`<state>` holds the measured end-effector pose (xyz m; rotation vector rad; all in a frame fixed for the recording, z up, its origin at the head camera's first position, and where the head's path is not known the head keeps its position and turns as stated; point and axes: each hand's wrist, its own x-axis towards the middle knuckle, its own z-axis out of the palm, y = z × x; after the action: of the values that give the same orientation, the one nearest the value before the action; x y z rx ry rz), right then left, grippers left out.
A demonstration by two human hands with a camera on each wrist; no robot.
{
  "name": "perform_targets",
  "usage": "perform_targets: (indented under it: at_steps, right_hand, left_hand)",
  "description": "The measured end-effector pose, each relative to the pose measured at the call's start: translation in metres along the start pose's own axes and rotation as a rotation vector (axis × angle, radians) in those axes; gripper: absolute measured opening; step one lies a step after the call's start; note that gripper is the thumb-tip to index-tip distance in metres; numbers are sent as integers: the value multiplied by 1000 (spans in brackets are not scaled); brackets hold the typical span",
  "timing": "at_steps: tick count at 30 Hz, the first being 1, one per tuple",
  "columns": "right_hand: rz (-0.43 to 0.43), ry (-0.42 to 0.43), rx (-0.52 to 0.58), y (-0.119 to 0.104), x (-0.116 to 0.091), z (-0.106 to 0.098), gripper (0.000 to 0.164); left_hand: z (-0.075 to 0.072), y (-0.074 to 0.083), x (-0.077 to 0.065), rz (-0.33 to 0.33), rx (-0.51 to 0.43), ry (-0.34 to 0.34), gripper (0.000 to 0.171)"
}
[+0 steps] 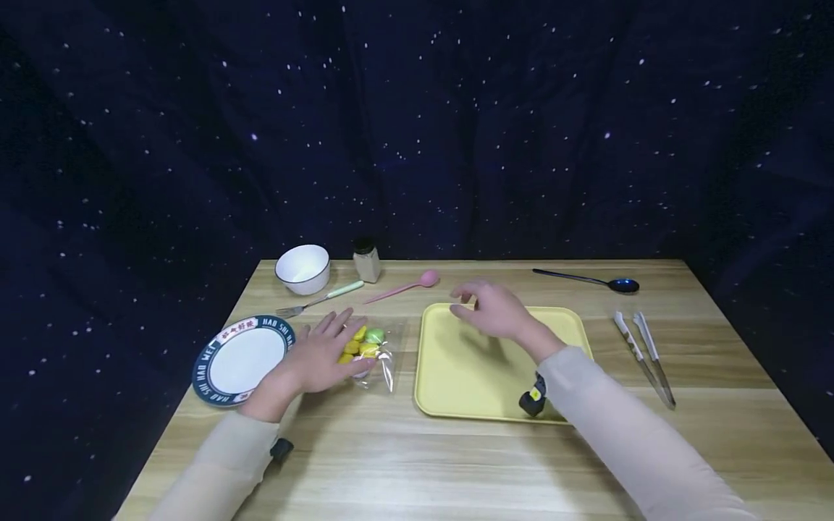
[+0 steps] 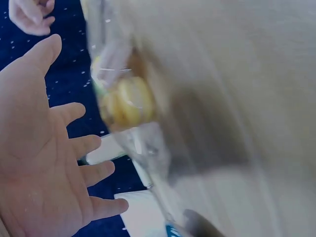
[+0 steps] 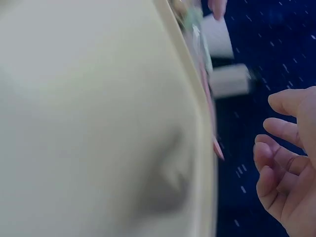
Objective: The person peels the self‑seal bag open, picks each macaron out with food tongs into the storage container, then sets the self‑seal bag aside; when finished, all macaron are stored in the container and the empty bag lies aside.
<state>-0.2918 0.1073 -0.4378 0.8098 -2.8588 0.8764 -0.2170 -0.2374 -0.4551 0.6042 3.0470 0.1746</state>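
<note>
Left hand (image 1: 322, 354) rests flat, fingers straight, on the candy bag (image 1: 371, 351) beside the yellow tray (image 1: 456, 376); right hand (image 1: 495, 311) hovers relaxed above that tray, empty. The bag looks light, crinkly and slippery, best pinched at its loose edge.

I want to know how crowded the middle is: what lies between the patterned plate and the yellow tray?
In the head view, a clear bag of yellow and green pieces lies between plate and tray, with the left hand over it.

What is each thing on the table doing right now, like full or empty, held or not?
Left hand: open, over the bag.
Right hand: open, above the tray, holding nothing.
Bag: lying flat, yellow and green pieces inside.
Tray: empty.
Plate: empty.
Bowl: upright, looks empty.
Jar: upright, lid on.
Tongs: lying untouched.
</note>
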Motion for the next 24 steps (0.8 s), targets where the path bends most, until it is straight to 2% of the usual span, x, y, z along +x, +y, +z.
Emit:
perform_targets:
  at_steps: [5,10,18,24]
  right_hand:
    - [-4,-34,32,-18,14,37,34]
    - [19,-74,105,-34,26,60,33]
    - [33,-118,93,-43,47,84,42]
    - [69,-170,114,-48,53,90,36]
  left_hand:
    - [13,-3,-2,11,11,-20,80]
    - [22,-6,-6,2,8,-47,78]
    - [23,-4,-10,-31,-5,-53,73]
    - [26,-4,-11,-34,-8,-47,69]
